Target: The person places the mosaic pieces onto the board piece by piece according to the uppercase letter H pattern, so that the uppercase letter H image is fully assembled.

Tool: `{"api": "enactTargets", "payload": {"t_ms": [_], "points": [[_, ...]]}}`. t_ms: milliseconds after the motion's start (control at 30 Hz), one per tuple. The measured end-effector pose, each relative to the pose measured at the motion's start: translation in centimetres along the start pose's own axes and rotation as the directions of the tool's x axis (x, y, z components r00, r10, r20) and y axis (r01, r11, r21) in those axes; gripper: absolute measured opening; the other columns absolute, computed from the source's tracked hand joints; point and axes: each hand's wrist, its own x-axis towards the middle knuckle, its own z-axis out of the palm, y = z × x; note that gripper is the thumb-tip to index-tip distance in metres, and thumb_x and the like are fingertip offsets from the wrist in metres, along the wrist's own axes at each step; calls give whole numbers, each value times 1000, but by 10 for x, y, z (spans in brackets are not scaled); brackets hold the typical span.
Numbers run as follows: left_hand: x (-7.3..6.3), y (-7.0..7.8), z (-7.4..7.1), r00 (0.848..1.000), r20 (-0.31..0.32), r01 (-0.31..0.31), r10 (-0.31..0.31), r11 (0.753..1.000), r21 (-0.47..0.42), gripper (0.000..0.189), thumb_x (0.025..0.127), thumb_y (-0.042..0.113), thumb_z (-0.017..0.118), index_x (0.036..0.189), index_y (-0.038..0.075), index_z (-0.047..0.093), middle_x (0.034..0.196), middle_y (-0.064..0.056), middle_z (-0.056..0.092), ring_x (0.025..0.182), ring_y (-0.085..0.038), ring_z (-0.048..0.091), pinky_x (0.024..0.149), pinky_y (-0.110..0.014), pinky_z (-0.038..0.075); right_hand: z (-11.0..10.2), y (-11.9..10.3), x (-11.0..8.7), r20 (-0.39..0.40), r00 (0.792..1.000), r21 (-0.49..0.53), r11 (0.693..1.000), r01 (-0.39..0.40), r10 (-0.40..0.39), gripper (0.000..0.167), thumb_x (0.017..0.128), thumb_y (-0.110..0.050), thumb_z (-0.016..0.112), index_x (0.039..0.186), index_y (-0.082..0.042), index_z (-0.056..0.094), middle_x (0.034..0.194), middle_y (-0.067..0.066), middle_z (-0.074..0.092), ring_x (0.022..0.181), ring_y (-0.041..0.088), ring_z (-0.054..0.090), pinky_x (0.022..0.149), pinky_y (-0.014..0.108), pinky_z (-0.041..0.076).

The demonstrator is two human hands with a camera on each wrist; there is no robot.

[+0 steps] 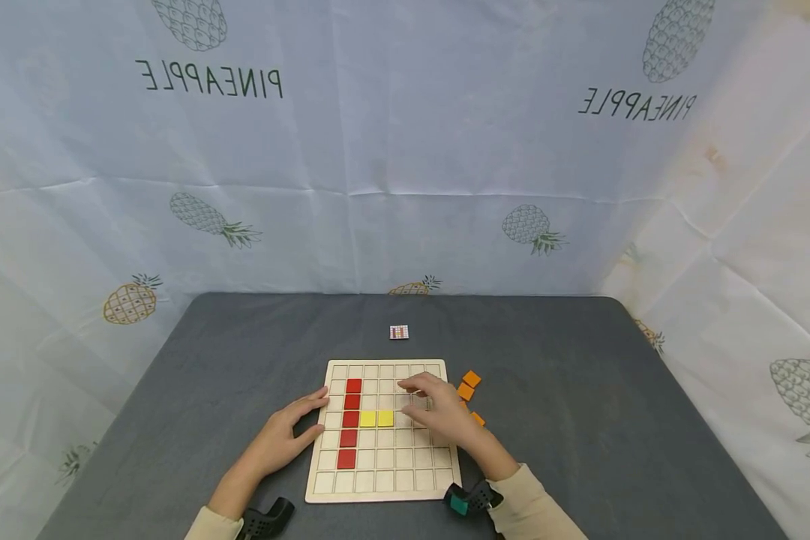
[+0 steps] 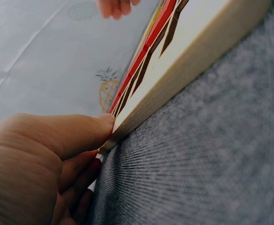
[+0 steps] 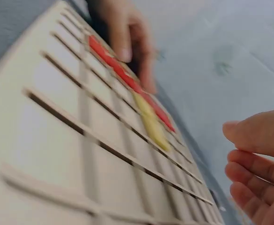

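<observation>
At the left, the left edge of a wooden board (image 1: 403,457) is touched by the left hand (image 1: 280,442); its grip is wide, with the thumb kept away from the fingers. The board is laid on the dark bench (image 1: 243,360) and is marked into seven rows of seven little squares. In the second line of squares from the left, five red tiles (image 1: 350,419) are set, running near to far. Just right of the middle red one, two yellow tiles (image 1: 385,418) are set side by side. Past the board's far edge, one small card (image 1: 399,332) is laid. Over the right part of the board, the right hand (image 1: 442,409) is held up; its grip is fairly wide, with a gap between thumb and fingers. Farther right on the bench, four orange tiles (image 1: 472,378) can be counted, some partly hidden by that hand. They are shown clearly only in the head view. In the left wrist view, the board's thick side is seen, with the left thumb against it.
</observation>
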Motion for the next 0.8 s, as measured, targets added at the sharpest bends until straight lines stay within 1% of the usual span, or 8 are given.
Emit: {"api": "enactTargets", "payload": {"t_ms": [100, 167, 300, 367, 433, 567, 700, 800], "points": [[0, 0, 0, 1000, 2, 4, -4, 1000, -1, 46, 86, 25, 69, 129, 9, 60, 143, -3, 49, 131, -27, 47, 101, -50, 42, -18, 7, -2, 3, 1000, 19, 1000, -8, 8, 38, 90, -18, 66, 124, -3, 60, 122, 7, 61, 107, 24, 60, 92, 38, 51], [0, 0, -1, 1000, 4, 4, -4, 1000, 0, 46, 87, 25, 69, 129, 10, 59, 143, -2, 49, 131, -27, 47, 101, -50, 42, -30, 13, -4, 14, 1000, 12, 1000, -17, 17, 40, 91, -21, 65, 126, -3, 59, 124, 7, 60, 110, 26, 59, 93, 42, 50], [0, 0, -1, 1000, -2, -2, 2, 1000, 2, 46, 87, 24, 69, 129, 9, 59, 143, -3, 49, 131, -28, 47, 100, -50, 42, -51, 27, -10, 26, 999, -4, 999, -37, 37, 41, 91, -18, 64, 128, -2, 57, 127, 9, 59, 113, 31, 57, 94, 48, 48], [0, 0, -1, 1000, -8, -5, 6, 1000, 3, 45, 86, 23, 69, 128, 9, 60, 142, -4, 50, 130, -28, 47, 100, -51, 42, -59, 35, -13, 24, 998, 0, 998, -66, 66, 41, 91, -16, 64, 129, -2, 57, 128, 10, 58, 116, 33, 56, 95, 49, 47], [0, 0, 0, 1000, -11, -5, 5, 1000, 3, 45, 86, 22, 70, 128, 8, 60, 142, -4, 50, 130, -29, 47, 100, -51, 42, -64, 44, -16, 15, 995, 5, 995, -97, 97, 42, 91, -15, 64, 130, -3, 56, 128, 11, 58, 114, 33, 57, 94, 50, 48], [0, 1, -1, 1000, 1, 6, -6, 1000, 1, 45, 86, 22, 69, 128, 9, 60, 143, -3, 50, 131, -28, 47, 101, -50, 42, -73, 60, -23, -10, 991, 23, 991, -134, 134, 43, 90, -18, 65, 130, -5, 56, 127, 12, 59, 112, 32, 58, 93, 49, 48], [0, 0, -1, 1000, 8, 11, -11, 1000, 0, 45, 86, 22, 69, 129, 9, 60, 143, -3, 49, 131, -27, 46, 101, -50, 42, -84, 51, -27, -27, 988, 38, 988, -150, 151, 41, 91, -10, 63, 129, 3, 55, 127, 21, 58, 115, 38, 56, 97, 51, 44], [0, -1, 0, 1000, -3, -2, 2, 1000, 3, 45, 86, 23, 69, 128, 10, 60, 142, -3, 50, 130, -28, 47, 100, -50, 42, -89, 42, -29, -29, 985, 35, 985, -170, 171, 40, 90, -2, 61, 127, 9, 54, 126, 26, 57, 116, 42, 54, 97, 54, 43]]}}
